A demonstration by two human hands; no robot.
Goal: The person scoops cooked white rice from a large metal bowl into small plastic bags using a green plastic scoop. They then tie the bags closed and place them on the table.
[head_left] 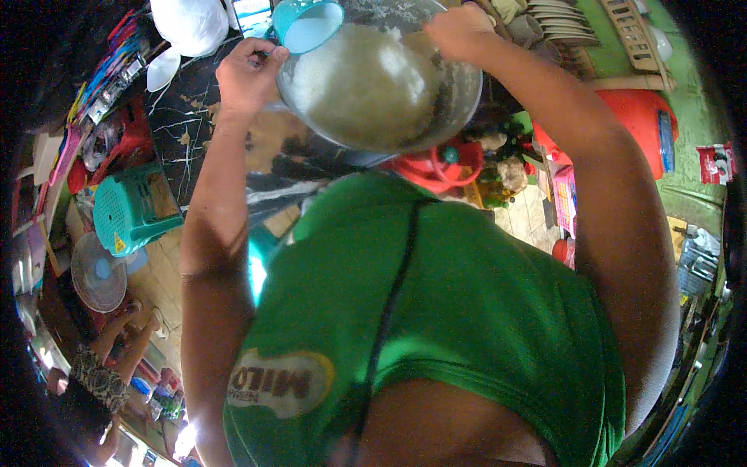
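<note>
A wide metal bowl [459, 101] stands before me at the top of the view. It holds cloudy, pale liquid with a heap of white powdery or grainy stuff [401, 66]. My left hand [247, 76] is closed at the bowl's left side, its thumb and finger pinching the edge of a teal cup [289, 15]. The cup is tilted over the rim, pale inside. Over the far right rim, my right hand [461, 35] is curled into a fist. A dark end shows above that fist, but most of what it grips is hidden.
Left of the bowl are a white plastic bag [189, 25], a white spoon [163, 70] and a phone-like screen [253, 17]. A teal stool [134, 212] and a fan [99, 271] stand lower left, near another person [101, 373]. Plates [564, 22] and a red container [622, 117] are at right.
</note>
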